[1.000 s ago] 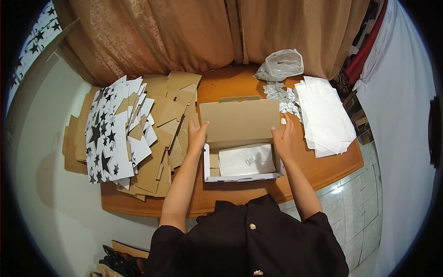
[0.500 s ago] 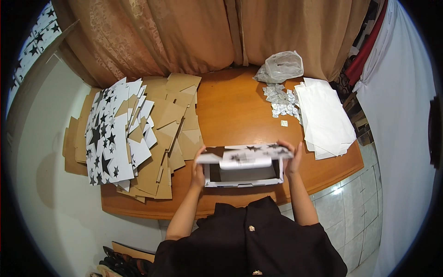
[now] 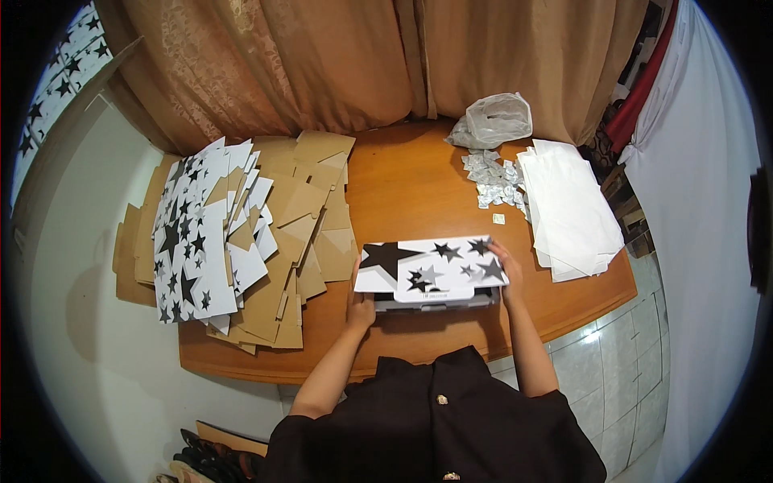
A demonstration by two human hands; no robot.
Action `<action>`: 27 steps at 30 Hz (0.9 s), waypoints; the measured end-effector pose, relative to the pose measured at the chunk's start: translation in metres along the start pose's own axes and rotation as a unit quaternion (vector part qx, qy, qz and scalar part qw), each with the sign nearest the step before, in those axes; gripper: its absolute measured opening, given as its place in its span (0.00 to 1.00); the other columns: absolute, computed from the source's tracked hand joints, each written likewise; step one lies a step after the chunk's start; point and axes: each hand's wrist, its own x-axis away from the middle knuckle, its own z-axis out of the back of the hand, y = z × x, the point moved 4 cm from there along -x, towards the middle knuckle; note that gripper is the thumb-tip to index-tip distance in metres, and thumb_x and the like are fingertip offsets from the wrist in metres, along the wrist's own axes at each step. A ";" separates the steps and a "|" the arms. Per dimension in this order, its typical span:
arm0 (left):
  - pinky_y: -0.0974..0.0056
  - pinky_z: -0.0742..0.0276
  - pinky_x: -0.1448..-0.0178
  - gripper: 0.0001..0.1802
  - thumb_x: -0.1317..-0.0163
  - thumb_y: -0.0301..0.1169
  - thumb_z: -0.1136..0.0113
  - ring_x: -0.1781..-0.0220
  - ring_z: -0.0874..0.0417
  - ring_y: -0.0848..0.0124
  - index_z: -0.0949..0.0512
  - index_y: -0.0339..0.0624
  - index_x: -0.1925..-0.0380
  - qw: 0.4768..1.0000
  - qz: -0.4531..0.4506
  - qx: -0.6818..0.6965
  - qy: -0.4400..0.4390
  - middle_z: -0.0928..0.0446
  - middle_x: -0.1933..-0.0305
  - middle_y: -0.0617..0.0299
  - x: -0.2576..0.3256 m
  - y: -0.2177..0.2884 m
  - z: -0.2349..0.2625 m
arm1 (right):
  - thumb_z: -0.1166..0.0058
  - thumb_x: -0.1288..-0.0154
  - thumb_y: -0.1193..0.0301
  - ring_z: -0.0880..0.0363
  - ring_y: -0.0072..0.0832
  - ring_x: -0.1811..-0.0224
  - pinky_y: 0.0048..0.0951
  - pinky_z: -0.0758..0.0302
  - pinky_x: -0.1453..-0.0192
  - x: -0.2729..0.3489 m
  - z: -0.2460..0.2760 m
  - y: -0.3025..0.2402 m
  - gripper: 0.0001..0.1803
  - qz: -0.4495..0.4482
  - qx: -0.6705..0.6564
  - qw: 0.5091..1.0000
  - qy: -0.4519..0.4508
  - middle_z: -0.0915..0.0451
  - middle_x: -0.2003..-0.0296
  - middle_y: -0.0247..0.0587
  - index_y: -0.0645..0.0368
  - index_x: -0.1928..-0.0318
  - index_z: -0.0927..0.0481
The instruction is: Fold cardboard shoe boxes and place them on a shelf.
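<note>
A white cardboard box (image 3: 451,262) with black and grey stars is between my two hands at the front of the table. Its lid lies nearly flat over the top, and a tab hangs at the lid's front edge above a dark gap. Against the box's left end, my left hand (image 3: 361,302) grips its side. My right hand (image 3: 510,278) holds the opposite end, with fingers at the lid's far right corner. The inside of the box is mostly hidden under the lid.
Flat star-printed and brown cardboard pieces (image 3: 302,205) are heaped at the left. White paper sheets (image 3: 572,213) lie stacked at the right. Beside them are several small sachets (image 3: 499,185) and a clear plastic bag (image 3: 499,119). A curtain (image 3: 322,64) hangs behind the wooden table (image 3: 394,185).
The box lid has swung down toward me, covering the opening that showed before, and its starred top now faces up. Both hands have stayed at the box's ends.
</note>
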 end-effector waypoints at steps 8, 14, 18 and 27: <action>0.58 0.49 0.29 0.34 0.31 0.54 0.72 0.30 0.45 0.54 0.46 0.42 0.34 0.991 -0.101 -0.043 0.079 0.42 0.32 0.51 -0.044 0.042 0.011 | 0.45 0.39 0.59 0.42 0.40 0.34 0.39 0.45 0.33 -0.006 -0.030 -0.093 0.27 0.120 0.109 0.987 0.022 0.37 0.37 0.47 0.59 0.43 0.28; 0.52 0.47 0.32 0.27 0.37 0.40 0.47 0.39 0.38 0.48 0.38 0.39 0.42 0.945 -0.092 -0.035 0.312 0.36 0.46 0.44 -0.012 0.044 0.013 | 0.29 0.58 0.57 0.42 0.47 0.36 0.45 0.42 0.35 0.016 -0.048 -0.086 0.35 0.177 0.396 0.901 0.019 0.34 0.41 0.48 0.53 0.47 0.23; 0.54 0.44 0.45 0.18 0.46 0.35 0.38 0.48 0.37 0.56 0.26 0.43 0.56 0.940 -0.226 -0.186 0.175 0.35 0.53 0.52 0.041 0.071 -0.007 | 0.28 0.60 0.56 0.41 0.50 0.37 0.48 0.41 0.36 0.027 -0.056 -0.088 0.34 0.210 0.432 0.876 0.029 0.31 0.44 0.47 0.52 0.49 0.22; 0.57 0.47 0.51 0.13 0.52 0.38 0.32 0.53 0.36 0.65 0.18 0.54 0.64 0.917 -0.252 -0.272 0.146 0.33 0.59 0.64 0.044 0.098 -0.028 | 0.27 0.62 0.57 0.40 0.49 0.36 0.50 0.43 0.35 0.037 -0.064 -0.070 0.33 0.220 0.454 0.863 0.036 0.29 0.46 0.45 0.53 0.51 0.21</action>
